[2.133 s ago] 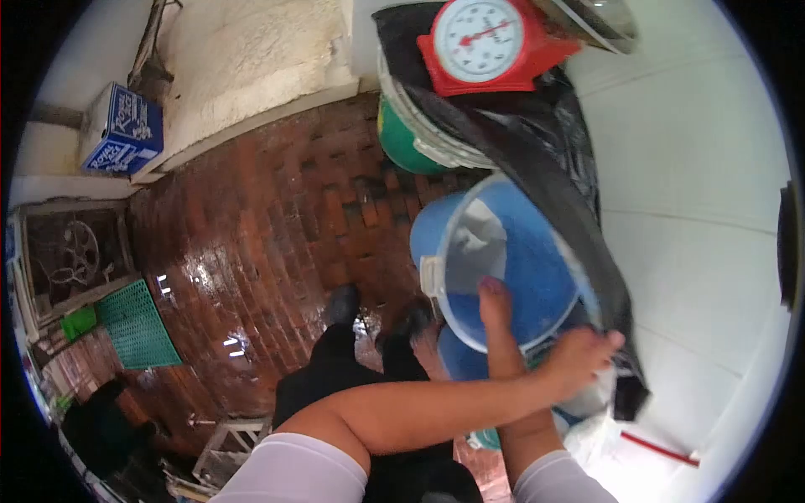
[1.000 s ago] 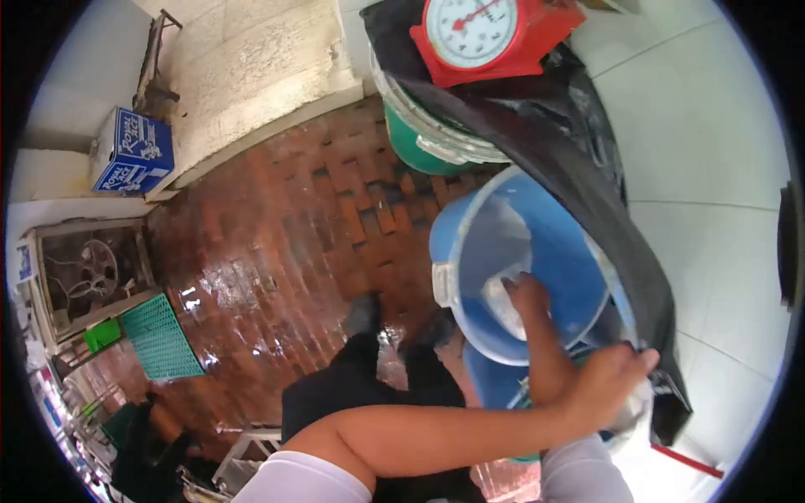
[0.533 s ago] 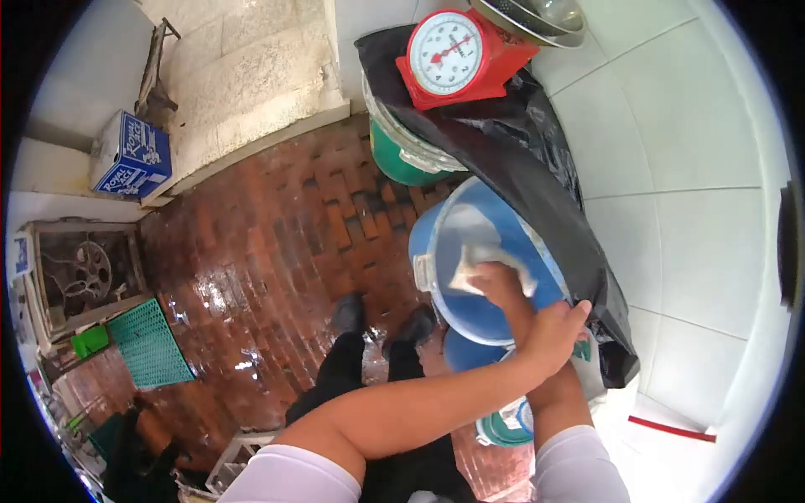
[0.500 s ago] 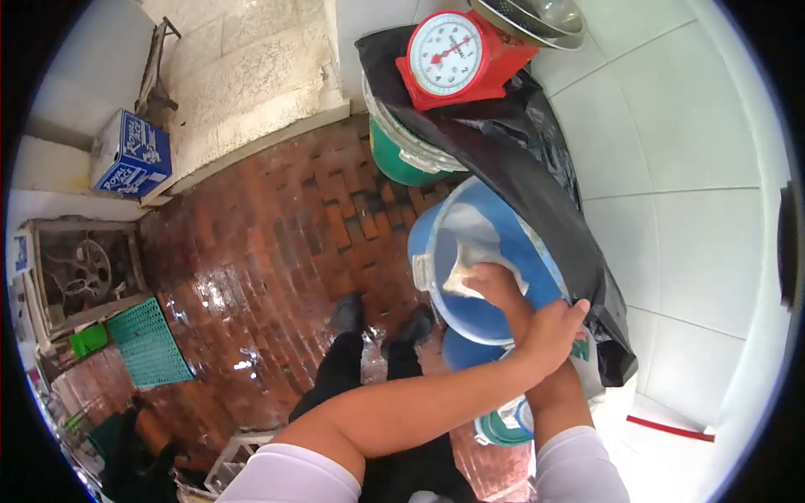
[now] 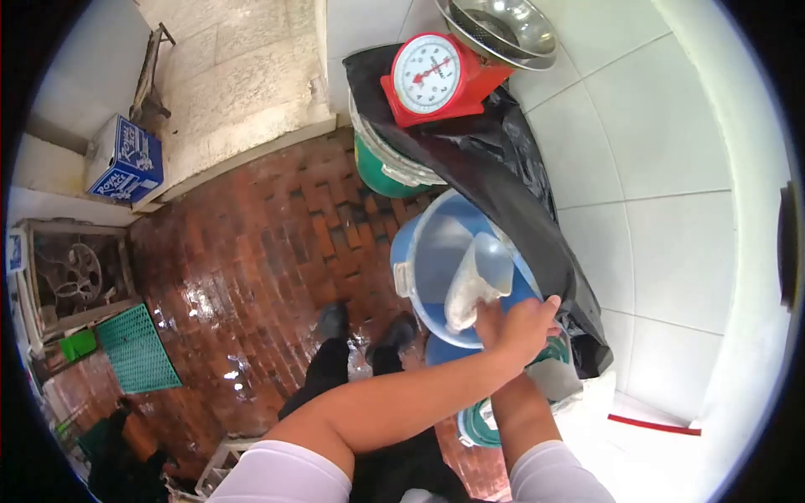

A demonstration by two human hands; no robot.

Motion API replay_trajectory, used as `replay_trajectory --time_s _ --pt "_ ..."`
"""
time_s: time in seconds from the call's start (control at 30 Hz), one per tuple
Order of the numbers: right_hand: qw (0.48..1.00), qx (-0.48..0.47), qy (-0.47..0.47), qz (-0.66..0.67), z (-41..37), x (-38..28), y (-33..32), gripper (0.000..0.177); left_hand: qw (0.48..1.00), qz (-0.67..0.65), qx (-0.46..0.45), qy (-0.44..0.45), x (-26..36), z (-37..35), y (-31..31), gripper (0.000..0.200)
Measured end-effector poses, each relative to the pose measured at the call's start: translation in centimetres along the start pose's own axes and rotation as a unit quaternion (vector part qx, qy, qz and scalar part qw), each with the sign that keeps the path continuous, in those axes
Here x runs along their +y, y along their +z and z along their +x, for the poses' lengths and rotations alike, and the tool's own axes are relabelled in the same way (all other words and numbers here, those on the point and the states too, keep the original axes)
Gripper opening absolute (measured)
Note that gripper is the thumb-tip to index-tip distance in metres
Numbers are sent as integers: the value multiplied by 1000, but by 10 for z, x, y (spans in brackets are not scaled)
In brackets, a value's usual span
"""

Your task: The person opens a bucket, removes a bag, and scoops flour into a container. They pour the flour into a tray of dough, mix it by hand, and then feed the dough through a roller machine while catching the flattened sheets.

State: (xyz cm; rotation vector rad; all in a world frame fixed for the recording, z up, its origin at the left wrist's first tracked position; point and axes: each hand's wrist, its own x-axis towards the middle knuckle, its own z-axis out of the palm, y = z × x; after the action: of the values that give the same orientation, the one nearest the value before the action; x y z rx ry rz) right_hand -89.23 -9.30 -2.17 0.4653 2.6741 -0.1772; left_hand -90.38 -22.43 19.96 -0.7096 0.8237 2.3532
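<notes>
My right hand [image 5: 489, 321] reaches under my left forearm and is closed on a translucent, whitish plastic scoop [image 5: 470, 289], partly hidden by the fingers. The scoop is tilted, its wide mouth toward the back right, over the opening of a blue bucket [image 5: 402, 243]. Something pale shows inside the bucket. My left hand [image 5: 530, 329] crosses above the right arm, its fingertips pinched at the edge of a black plastic sheet [image 5: 537, 222]. The sheet runs along the wall side of the bucket, partly covering it.
A red dial scale [image 5: 444, 80] with a metal pan [image 5: 524, 33] stands on the black plastic over a green bucket [image 5: 377, 168]. White tiled wall [image 5: 671, 243] is at the right. The brick floor [image 5: 251, 251] looks wet. A blue box [image 5: 126, 159] sits at far left.
My right hand has drawn the scoop up and toward me, so more of it shows above the bucket. My left hand stays at the plastic's edge. The view has shifted slightly.
</notes>
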Motion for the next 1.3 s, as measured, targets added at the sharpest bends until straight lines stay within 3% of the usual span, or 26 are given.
replay_trajectory --time_s 0.13,0.2,0.23,0.3,0.33,0.37,0.43,0.47,0.53,0.57,0.63,0.7,0.73,0.77,0.8,0.83,0.87,0.9,0.93,0.97,1.0,1.03,1.07,1.17,1.23,1.3 --pt "999 -33 -35 7 10 -13 -19 62 1000 -5 0 -10 -1 -1 -3 44" --pt "967 137 -184 -108 23 -19 -30 49 998 12 -47 -38 -1 1 -7 41" --pt "967 137 -185 -108 31 -31 -36 49 998 12 -46 -37 -1 2 -7 41" --pt "959 -18 -190 -211 31 -65 -64 33 998 -3 -43 -40 -3 2 -6 41" --pt "921 33 -314 -228 36 -62 -54 20 998 -3 -43 -42 -4 3 -7 41" --pt "896 9 -394 -206 28 -73 -65 18 998 -2 -44 -41 -4 3 -7 41" --pt "897 -16 -441 -40 29 -72 -60 17 998 -1 -45 -40 -3 2 -8 41" --pt "896 -15 -441 -40 26 -73 -62 17 998 2 -42 -45 0 -1 -8 41" --pt "925 37 -325 -194 20 -78 -63 20 998 7 -41 -46 7 -3 -6 40" --pt "925 39 -324 -194 15 -78 -66 20 998 12 -40 -45 4 -1 -7 41" --pt "907 -56 -414 -58 3 -74 -73 25 998 18 -44 -49 -2 3 -6 41" --pt "918 -54 -375 -120 -17 -76 -89 27 998 0 -34 -54 -4 3 -4 43" --pt "968 45 -243 -42 -43 -88 -100 28 997 -1 -37 -64 -4 2 -6 45" --pt "984 140 -102 38 -72 -98 -109 30 997 7 -42 -66 -2 1 -9 45" --pt "966 227 46 116 -93 -95 -112 31 997 3 -31 -70 -3 -3 -13 45" --pt "965 229 56 117 -95 -62 -113 31 997 -2 -19 -76 -4 -6 -16 45" --pt "981 132 -94 106 -89 -13 -116 32 996 3 -11 -91 -10 -6 -21 46" --pt "966 31 -241 91 -96 23 -116 33 995 8 -17 -98 -14 -7 -27 46" --pt "942 132 -285 118 -126 30 -117 37 993 7 -10 -114 -17 -9 -34 47" --pt "982 123 -123 75 -156 41 -112 44 991 5 -3 -131 -21 -11 -40 47" --pt "987 73 -69 124 -185 34 -127 37 991 11 -9 -136 -26 -10 -46 47" --pt "988 35 -82 129 -201 44 -124 36 988 10 23 -152 -31 -10 -54 49" --pt "971 82 -135 177 -217 54 -113 33 984 11 55 -169 -39 -11 -62 51" --pt "979 81 -105 158 -256 72 -87 30 978 15 117 -174 -53 -11 -83 62" --pt "979 -25 -117 168 -269 86 -66 37 971 4 147 -189 -87 13 -119 62" --pt "981 -39 -106 157 -281 97 -53 36 961 -6 181 -210 -95 19 -132 62"
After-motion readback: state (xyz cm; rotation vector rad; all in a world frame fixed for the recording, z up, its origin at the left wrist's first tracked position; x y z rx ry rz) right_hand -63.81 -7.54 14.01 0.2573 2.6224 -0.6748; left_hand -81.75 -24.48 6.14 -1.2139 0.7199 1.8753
